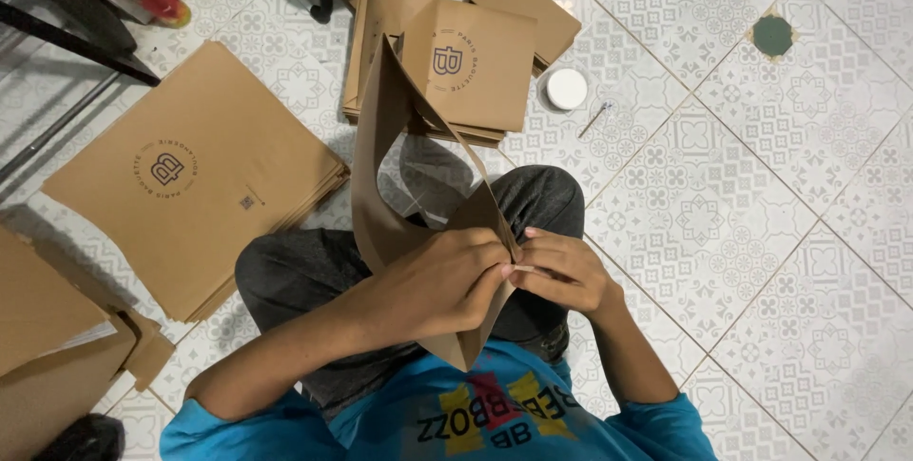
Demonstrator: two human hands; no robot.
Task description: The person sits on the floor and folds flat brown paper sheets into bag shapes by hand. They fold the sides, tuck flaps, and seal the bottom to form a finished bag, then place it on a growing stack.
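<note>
Both hands meet over the lap: the left hand [442, 285] is curled closed around the edge of a brown paper bag [399, 185], and the right hand [561, 271] pinches the same edge with bent fingers. The person sits on a patterned white tile floor [761, 233]. The bag stands on its long axis, running away from the body toward a stack of flat bags [190, 176] and a smaller pile [475, 61] near a white lid [567, 89].

bag stack [195, 180] left of lap, lid [567, 89] right
</note>
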